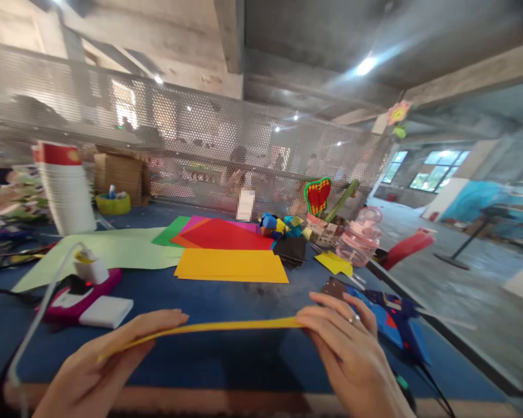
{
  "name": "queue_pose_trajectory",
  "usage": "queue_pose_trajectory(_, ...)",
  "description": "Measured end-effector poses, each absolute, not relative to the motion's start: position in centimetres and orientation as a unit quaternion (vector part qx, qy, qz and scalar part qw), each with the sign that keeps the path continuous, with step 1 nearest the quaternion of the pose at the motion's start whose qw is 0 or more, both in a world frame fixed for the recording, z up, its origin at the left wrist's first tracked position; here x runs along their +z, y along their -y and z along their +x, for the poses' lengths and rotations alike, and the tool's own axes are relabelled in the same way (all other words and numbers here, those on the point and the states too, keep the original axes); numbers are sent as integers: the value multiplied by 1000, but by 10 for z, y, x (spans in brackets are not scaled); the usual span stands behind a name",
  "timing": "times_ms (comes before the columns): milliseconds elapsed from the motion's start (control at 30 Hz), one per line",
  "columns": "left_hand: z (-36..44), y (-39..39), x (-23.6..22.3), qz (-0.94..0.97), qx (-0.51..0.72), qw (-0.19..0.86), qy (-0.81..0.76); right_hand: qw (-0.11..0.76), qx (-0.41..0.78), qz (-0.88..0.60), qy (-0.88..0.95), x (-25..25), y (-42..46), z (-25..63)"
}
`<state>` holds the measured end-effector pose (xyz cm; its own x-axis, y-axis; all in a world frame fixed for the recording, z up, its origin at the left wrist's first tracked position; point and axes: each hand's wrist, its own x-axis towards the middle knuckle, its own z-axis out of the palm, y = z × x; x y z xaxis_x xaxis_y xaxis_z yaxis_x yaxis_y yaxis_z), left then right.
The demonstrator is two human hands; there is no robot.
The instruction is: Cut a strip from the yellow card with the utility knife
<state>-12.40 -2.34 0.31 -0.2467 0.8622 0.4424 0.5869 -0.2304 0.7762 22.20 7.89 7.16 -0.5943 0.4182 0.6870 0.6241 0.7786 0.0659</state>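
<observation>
1. The left hand (113,360) is pinching one end of a flat yellow paper sheet (218,328), seen edge-on, fingers closed on it.
2. The right hand (348,348) is clamping the sheet's other end between thumb and fingers; the sheet is spanning the gap between both hands, above the blue table (226,296).
3. Beyond the hands, a stack of coloured paper sheets (226,249) is lying flat.
4. Just right of the right hand, a blue glue gun (396,325) is resting.
5. Beyond the left hand, a magenta box (81,296) is sitting.
</observation>
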Motion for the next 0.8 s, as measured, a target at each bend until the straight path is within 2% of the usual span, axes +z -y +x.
queue_pose_trajectory(200, -122, -4, 35, 494, 593, 178, -611, 363, -76, -325, 870, 93, -98, 205)
queue_pose_trajectory(433, -130, -29, 13, 507, 608, 232, -565, 296, -18, -398, 868, 98, -119, 195)
queue_pose_trajectory(800, -130, -32, -15, 542, 574, 95, -607, 276, 26, -428, 860, 106, -126, 185)
